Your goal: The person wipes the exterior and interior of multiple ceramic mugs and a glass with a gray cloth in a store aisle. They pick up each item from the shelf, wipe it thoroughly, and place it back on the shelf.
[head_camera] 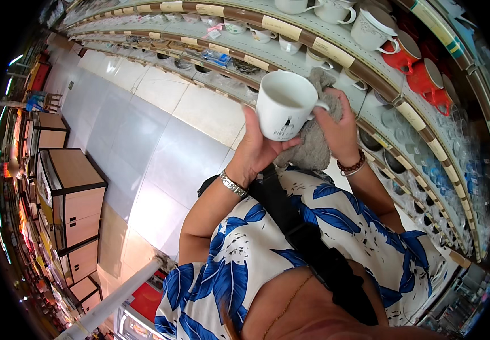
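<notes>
A white ceramic mug (285, 106) with a small dark printed design is held up in front of me. My left hand (256, 146) grips it from below and the side, thumb along its wall. My right hand (338, 123) is at the mug's handle and holds a grey cloth (319, 146), which hangs down behind and beside the mug. The mug's opening faces up towards the camera, and no contents can be made out inside. Some of the right fingers are hidden by the cloth.
Curved-looking store shelves (285, 27) run ahead and to the right, with white cups, red mugs (427, 76) and clear glassware (398, 119). A blue package (216, 58) lies on a lower shelf. Wooden cabinets (84, 204) stand at the left across the tiled floor (160, 140).
</notes>
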The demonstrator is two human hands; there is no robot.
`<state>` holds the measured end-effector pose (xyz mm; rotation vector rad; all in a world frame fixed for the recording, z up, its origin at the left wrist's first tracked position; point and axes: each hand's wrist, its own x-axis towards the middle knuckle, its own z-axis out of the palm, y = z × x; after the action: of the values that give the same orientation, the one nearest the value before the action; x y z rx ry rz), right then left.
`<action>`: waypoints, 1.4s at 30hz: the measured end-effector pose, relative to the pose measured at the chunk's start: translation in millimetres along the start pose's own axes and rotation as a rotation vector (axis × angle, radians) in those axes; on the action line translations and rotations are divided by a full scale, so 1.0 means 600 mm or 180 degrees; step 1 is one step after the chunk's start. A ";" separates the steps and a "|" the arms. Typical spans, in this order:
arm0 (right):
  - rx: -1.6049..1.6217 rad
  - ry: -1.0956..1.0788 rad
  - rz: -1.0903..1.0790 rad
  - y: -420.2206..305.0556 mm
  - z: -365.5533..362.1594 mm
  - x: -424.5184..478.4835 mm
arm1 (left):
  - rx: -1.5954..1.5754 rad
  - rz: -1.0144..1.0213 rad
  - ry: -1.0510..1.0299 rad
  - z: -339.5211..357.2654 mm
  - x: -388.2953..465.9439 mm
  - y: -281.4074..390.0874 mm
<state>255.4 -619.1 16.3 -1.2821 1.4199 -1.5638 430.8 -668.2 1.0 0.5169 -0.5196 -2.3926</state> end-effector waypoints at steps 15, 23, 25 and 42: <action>-0.1439 -0.1996 -0.0994 -0.079 -0.012 0.028 | 0.0773 0.0792 0.0536 -0.032 -0.016 0.041; -0.1857 -0.2521 -0.1953 0.019 0.033 0.039 | 0.2257 0.0471 0.1330 0.043 -0.024 0.049; -0.0925 -0.2195 -0.1240 0.006 0.048 0.018 | 0.3634 0.1851 0.1258 0.014 -0.012 0.041; -0.0459 -0.1991 -0.0983 -0.017 0.047 0.065 | 0.4408 0.3122 0.0176 0.004 0.018 0.090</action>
<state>271.6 -662.3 33.4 -1.9365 0.9740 -1.0923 448.2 -713.8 26.1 0.6296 -1.8572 -0.8228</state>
